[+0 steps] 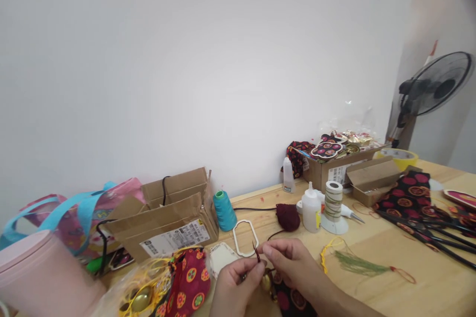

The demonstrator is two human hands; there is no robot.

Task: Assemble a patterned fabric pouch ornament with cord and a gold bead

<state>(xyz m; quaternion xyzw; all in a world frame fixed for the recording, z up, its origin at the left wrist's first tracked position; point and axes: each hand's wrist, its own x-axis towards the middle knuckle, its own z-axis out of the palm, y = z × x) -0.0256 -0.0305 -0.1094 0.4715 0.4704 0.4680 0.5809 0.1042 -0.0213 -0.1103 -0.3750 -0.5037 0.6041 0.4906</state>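
Between the thumb and fingers of my left hand (240,285) is a short dark red cord (257,253), its thin tip pointing up. My right hand (292,262) is closed in a pinch at the same cord, close beside the left fingertips. Under the hands, a gold-coloured bell (266,283) and dark patterned fabric (292,303) show in part. A dark red ball of yarn (288,217) lies behind my right hand. Just beyond the fingers is a white scalloped frame (235,237), flat on the wooden table (357,292).
At left stand a pink bin (44,272), an open cardboard box (178,228) and a red patterned pouch (191,277). Behind are a teal thread cone (225,212), a glue bottle (311,208) and a cord spool (333,200). A green tassel (362,263) and black-handled scissors (439,242) lie at right.
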